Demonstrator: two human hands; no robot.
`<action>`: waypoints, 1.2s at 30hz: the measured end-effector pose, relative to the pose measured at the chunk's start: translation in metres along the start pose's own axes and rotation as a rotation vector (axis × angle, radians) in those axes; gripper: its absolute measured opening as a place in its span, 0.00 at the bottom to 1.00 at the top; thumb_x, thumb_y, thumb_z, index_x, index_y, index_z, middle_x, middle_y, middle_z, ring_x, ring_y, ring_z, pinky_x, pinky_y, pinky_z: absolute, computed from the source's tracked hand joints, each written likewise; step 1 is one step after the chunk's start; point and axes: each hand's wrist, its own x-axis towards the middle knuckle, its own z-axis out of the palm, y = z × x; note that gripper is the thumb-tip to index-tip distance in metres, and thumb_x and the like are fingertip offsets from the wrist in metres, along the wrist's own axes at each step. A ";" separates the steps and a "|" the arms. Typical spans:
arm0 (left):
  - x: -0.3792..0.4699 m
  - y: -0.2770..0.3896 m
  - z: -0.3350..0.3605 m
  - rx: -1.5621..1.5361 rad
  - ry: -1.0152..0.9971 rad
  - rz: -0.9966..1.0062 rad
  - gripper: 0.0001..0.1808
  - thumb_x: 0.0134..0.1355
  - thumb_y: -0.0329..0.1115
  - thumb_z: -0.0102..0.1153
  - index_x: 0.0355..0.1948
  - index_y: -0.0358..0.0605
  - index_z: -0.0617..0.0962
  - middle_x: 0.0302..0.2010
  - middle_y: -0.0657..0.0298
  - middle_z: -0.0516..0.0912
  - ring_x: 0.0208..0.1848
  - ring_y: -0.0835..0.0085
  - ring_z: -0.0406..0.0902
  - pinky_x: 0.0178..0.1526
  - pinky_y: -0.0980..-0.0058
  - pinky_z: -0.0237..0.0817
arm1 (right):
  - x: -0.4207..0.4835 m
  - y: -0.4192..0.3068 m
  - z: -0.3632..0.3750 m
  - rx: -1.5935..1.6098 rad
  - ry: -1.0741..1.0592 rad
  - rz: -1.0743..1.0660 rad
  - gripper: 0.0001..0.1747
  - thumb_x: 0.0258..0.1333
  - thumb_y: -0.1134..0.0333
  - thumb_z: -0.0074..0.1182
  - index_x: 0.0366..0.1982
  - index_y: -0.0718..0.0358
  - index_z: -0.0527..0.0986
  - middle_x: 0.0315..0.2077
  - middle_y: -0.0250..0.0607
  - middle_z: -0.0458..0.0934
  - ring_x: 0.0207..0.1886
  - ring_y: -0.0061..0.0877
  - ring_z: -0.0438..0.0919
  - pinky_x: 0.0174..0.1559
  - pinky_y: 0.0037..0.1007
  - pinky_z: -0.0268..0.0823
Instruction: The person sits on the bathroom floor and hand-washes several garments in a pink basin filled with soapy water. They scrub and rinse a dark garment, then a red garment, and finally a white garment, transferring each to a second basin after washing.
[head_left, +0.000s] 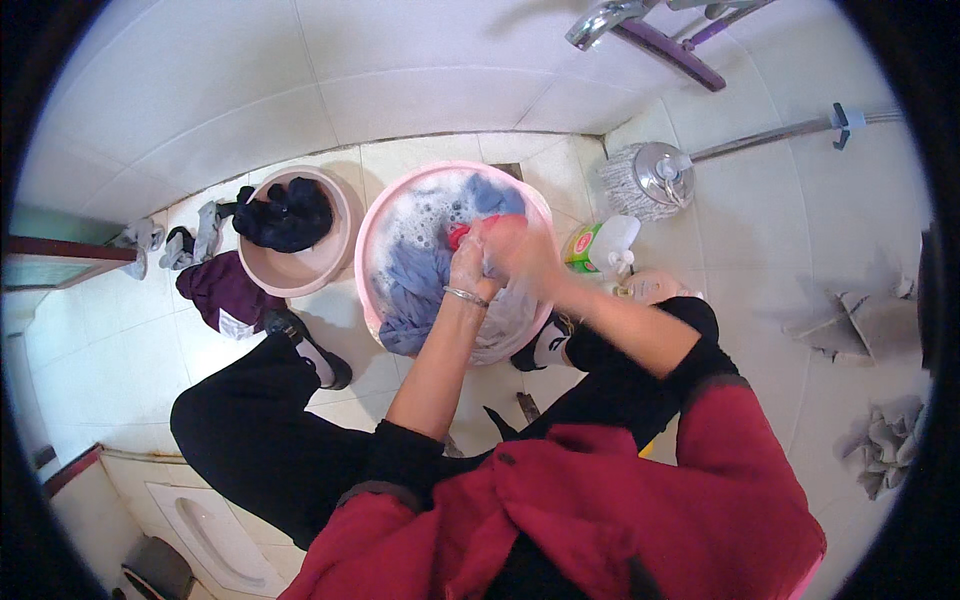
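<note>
A pink plastic basin (363, 262) stands before me, holding sudsy water, blue-grey cloth (416, 281) and pale wet cloth (502, 330). Over its middle, my left hand (471, 262), with a silver bangle at the wrist, grips a red item (459, 234) that looks like cloth. My right hand (525, 255) is blurred and close beside the left, against the red item; its fingers cannot be made out. More blue cloth (491, 195) lies in the foam at the basin's far side.
Left of the basin are a smaller basin (341, 259) with black cloth (289, 217), a maroon garment (225, 289) and socks (206, 232). At right stand a white jug (616, 236), a bottle (652, 286) and a mop (637, 180). A squat toilet (214, 532) is at lower left.
</note>
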 end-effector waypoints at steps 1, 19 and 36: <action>0.000 0.002 -0.004 -0.076 -0.214 -0.051 0.13 0.60 0.45 0.48 0.37 0.48 0.75 0.34 0.64 0.79 0.33 0.72 0.75 0.36 0.71 0.68 | -0.009 -0.003 0.009 -0.119 -0.158 0.066 0.16 0.49 0.57 0.47 0.18 0.62 0.72 0.16 0.45 0.74 0.20 0.35 0.75 0.24 0.36 0.66; -0.026 0.045 0.041 0.804 0.197 0.593 0.11 0.55 0.28 0.54 0.39 0.38 0.74 0.32 0.61 0.77 0.31 0.77 0.73 0.32 0.78 0.67 | 0.015 0.052 -0.034 0.679 -0.451 0.759 0.14 0.53 0.55 0.51 0.30 0.60 0.74 0.26 0.27 0.71 0.33 0.17 0.67 0.36 0.21 0.59; 0.009 -0.004 -0.024 -0.137 -0.143 0.076 0.16 0.61 0.47 0.43 0.30 0.47 0.74 0.28 0.63 0.77 0.29 0.73 0.74 0.34 0.70 0.67 | 0.002 -0.023 0.015 -0.197 -0.356 0.050 0.10 0.47 0.62 0.49 0.18 0.58 0.73 0.19 0.42 0.75 0.21 0.33 0.75 0.22 0.33 0.66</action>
